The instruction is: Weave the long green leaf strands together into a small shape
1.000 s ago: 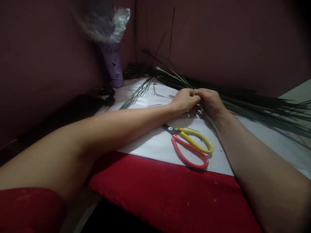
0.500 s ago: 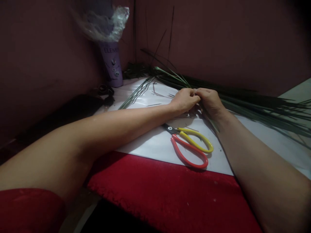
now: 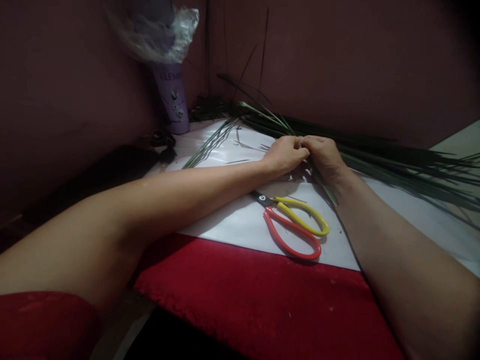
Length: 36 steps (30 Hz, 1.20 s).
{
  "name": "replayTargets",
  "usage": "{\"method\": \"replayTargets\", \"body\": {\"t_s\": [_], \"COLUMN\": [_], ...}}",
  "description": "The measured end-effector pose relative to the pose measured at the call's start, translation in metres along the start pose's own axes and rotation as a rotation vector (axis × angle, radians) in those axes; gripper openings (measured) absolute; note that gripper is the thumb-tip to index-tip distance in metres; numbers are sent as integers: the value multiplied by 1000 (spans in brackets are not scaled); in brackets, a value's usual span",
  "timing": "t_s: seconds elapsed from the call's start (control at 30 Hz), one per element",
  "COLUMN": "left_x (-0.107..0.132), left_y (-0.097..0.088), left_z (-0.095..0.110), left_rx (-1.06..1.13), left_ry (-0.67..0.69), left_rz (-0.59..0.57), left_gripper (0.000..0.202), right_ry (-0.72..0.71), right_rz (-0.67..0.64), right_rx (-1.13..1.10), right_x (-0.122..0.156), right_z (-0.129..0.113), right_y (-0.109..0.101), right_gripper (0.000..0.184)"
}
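Stalks [image 3: 273, 117], green and slender, slant from far left to near right between left hand [image 3: 284, 156] and right hand [image 3: 323, 156], which meet fingertip to fingertip, both pinching the bundle; its near end lies along the right wrist [image 3: 344, 181]. Scissors [image 3: 292, 225] rest closer in on the white-covered surface [image 3: 225, 232].

Purple container [image 3: 174, 107] near the surface's [image 3: 270, 300] far corner says "ELEM" something. Can't make out the rest, tbh.
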<state>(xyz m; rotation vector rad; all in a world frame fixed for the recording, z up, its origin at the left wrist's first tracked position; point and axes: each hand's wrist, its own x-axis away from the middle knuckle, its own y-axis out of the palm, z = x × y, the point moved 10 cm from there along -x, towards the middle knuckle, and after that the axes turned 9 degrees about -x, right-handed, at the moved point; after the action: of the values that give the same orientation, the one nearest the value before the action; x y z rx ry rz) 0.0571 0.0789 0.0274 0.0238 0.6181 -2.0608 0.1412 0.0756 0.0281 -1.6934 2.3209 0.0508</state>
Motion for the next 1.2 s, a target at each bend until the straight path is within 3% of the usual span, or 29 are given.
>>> {"method": "replayTargets", "body": {"t_s": [0.23, 0.5, 0.77, 0.93, 1.2], "left_x": [-1, 3, 5, 4, 1], "left_y": [1, -2, -10, -14, -16], "left_z": [1, 3, -2, -4, -12], "left_rx": [-25, 49, 92, 79, 37], "left_ry": [20, 18, -34, -43, -57], "left_rz": [-16, -41, 22, 58, 94], "left_gripper": [18, 27, 25, 23, 21], "right_ry": [32, 148, 226, 187, 146], "right_rz": [22, -56, -117, -150, -30], "right_rx": [-48, -156, -270, -244, -215], "right_x": [-1, 11, 21, 18, 12], "right_z": [3, 0, -4, -2, 2], "right_y": [-3, 13, 23, 23, 11], "right_gripper": [24, 19, 11, 15, 16]}}
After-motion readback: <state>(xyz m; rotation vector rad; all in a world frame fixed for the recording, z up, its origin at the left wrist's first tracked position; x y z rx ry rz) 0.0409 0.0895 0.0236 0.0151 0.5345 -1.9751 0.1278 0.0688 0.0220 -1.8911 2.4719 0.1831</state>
